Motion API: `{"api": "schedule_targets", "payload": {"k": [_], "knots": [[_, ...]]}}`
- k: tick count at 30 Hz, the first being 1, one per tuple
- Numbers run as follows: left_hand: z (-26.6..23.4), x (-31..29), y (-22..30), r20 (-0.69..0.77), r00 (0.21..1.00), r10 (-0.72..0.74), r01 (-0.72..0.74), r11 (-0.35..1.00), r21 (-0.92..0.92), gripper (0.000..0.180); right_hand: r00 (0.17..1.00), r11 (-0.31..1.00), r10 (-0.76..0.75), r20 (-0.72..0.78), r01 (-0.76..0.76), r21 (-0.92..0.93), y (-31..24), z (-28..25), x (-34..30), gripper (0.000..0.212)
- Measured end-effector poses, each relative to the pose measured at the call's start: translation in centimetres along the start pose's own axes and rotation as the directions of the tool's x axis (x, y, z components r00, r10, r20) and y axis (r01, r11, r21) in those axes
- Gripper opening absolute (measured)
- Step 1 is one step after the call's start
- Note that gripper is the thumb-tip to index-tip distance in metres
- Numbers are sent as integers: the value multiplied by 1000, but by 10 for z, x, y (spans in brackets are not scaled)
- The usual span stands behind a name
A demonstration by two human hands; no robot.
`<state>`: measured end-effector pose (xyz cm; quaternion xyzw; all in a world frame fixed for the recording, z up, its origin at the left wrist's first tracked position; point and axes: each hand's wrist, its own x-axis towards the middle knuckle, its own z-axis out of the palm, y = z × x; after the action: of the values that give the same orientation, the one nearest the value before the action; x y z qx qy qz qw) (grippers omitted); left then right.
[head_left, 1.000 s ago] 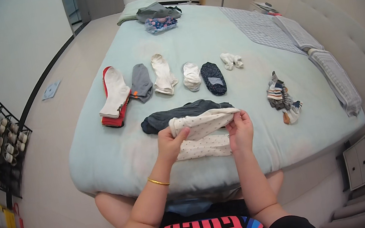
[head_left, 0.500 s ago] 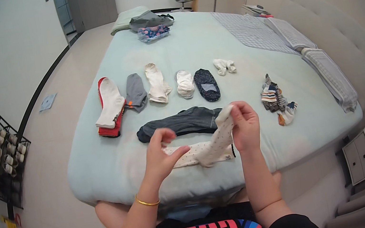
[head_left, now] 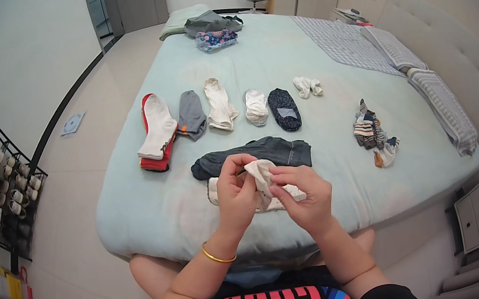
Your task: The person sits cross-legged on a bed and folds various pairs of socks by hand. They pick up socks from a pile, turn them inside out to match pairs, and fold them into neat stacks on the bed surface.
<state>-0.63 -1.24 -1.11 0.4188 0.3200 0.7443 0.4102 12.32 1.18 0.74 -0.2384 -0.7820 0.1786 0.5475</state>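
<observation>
Both my hands hold one cream sock with small dark dots (head_left: 261, 173) above the near part of the bed. My left hand (head_left: 238, 197), with a gold bangle at the wrist, pinches one side of its opening. The other side is gripped by the fingers of my right hand (head_left: 306, 198). Beneath them lies another cream dotted sock (head_left: 293, 195), partly hidden by my hands. Just beyond it, dark grey socks (head_left: 253, 155) lie flat and lengthwise across the bed.
Across the bed (head_left: 136, 211) runs a row: red and white socks (head_left: 157, 128), grey socks (head_left: 191, 116), white socks (head_left: 219, 105), a white bundle (head_left: 256, 107), a navy sock (head_left: 285, 110) and small white socks (head_left: 307, 86). Striped socks (head_left: 368, 128) lie right. A shoe rack (head_left: 2, 189) stands left.
My left hand has come over from the left and taken hold of the sock, which my right hand alone held. The sock is lower and more bunched. The view has shifted slightly.
</observation>
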Motion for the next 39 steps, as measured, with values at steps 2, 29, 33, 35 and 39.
{"api": "schedule_targets", "payload": {"k": [2, 29, 33, 35, 39], "knots": [[4, -3, -3, -42, 998, 44, -43, 999, 19, 14, 999, 995, -35, 15, 37, -96, -5, 3, -1, 20], [-3, 5, 35, 326, 943, 69, -266, 746, 611, 27, 876, 751, 458, 151, -472, 461, 9, 3, 5, 9], [-3, 3, 30, 177, 982, -71, 34, 979, 202, 27, 868, 648, 458, 195, -475, 595, 5, -3, 4, 16], [-7, 4, 34, 166, 964, -206, 213, 977, -25, 24, 861, 522, 432, 267, -480, 705, 9, -8, 3, 21], [-13, 6, 23, 190, 964, -188, 243, 914, -326, 22, 823, 455, 391, 411, -561, 691, 5, -8, 2, 19]]}}
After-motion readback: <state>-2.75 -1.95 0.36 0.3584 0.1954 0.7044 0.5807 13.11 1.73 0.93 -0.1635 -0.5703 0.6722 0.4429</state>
